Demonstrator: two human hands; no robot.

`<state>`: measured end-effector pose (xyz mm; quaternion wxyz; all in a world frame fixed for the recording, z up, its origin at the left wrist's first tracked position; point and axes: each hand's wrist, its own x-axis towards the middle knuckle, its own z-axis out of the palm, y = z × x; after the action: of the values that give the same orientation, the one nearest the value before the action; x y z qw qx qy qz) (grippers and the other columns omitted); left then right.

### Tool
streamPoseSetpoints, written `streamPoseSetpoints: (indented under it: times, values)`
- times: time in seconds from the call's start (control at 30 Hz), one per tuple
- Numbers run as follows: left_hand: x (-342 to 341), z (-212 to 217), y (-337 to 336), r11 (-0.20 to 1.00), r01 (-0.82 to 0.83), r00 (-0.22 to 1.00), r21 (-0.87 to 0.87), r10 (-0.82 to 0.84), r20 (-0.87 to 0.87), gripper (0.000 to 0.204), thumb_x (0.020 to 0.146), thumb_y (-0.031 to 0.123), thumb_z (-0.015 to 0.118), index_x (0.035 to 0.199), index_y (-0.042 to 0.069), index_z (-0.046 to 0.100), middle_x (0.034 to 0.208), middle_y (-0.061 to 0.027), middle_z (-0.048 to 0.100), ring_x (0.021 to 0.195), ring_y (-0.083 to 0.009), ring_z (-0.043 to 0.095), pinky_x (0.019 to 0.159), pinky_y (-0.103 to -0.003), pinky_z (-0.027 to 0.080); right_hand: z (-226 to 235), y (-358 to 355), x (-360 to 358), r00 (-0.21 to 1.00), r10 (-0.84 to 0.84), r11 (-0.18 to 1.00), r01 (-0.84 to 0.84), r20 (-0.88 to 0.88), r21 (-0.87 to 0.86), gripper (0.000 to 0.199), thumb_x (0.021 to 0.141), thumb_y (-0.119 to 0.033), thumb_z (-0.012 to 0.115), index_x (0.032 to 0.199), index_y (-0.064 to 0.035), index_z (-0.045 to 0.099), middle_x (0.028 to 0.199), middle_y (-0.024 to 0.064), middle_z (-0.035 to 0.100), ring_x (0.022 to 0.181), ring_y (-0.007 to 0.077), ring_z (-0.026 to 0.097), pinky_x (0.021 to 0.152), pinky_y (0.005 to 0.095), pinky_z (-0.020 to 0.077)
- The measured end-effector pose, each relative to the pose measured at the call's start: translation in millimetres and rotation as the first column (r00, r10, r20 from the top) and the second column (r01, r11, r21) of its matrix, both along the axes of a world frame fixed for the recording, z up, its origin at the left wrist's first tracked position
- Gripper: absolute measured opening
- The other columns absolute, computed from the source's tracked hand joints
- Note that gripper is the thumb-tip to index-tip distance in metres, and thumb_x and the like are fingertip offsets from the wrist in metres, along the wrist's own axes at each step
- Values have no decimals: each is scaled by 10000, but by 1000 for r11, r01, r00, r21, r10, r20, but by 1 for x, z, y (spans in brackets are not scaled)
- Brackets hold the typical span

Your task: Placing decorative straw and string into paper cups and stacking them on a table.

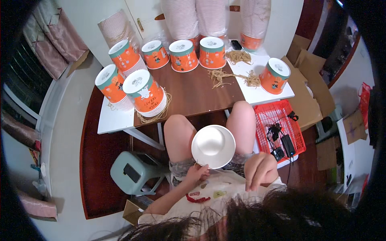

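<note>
A white paper bucket [213, 146] rests between my thighs with its round mouth facing up, showing a bare white inside. At its near left rim, my left hand [198, 173] is closed, thumb and fingers gripping the edge. A small tan bit shows at the rim by those fingers, too small to make out fully. Raised to the right of the bucket and apart from it, my right hand [260, 168] has its fingers bent together in a pinch. Whatever may lie between those fingertips is hidden.
Orange and green printed buckets [184, 56] stand upside down around the brown table [177, 90]. Tan twine bundles [239, 57] lie at its right. Tall wrapped bucket stacks [179, 20] stand behind. A red basket [281, 120] holds cables; a stool [134, 172] carries a phone [132, 172].
</note>
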<state>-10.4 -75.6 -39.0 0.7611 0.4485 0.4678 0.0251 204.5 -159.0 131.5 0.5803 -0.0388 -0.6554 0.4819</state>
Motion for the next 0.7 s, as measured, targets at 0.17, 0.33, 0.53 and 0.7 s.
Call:
streamPoseSetpoints:
  times: [0.17,0.33,0.53,0.7]
  values:
    - [6,8,17,726,180,977,663,-55,-206,252,771,252,580,718,6,585,705,-106,590,589,-161,564,526,-295,426,10,-6,18,914,-396,913,402,88,-68,132,745,-86,617,648,4,624,649,149,621,496,204,592,445,254,443]
    - [11,55,72,97,123,988,988,-101,-113,156,740,168,560,822,39,587,773,-81,567,667,-192,541,555,-296,419,-2,4,28,952,-303,951,301,-31,-70,98,770,-1,526,780,60,602,819,219,593,536,175,572,476,257,466]
    - [84,153,94,-589,-87,762,803,-559,-327,102,662,176,581,742,113,580,684,-35,555,659,-192,553,569,-302,448,-19,7,16,960,-254,962,238,-117,-132,151,758,22,508,887,81,561,907,239,554,511,167,535,490,254,440]
    - [141,112,91,-595,-9,516,803,-691,-506,69,644,162,563,667,96,571,619,-68,562,623,-222,591,501,-333,458,-48,6,-11,875,-277,937,155,-398,-313,155,771,-9,491,902,64,530,913,215,536,491,180,516,447,249,404]
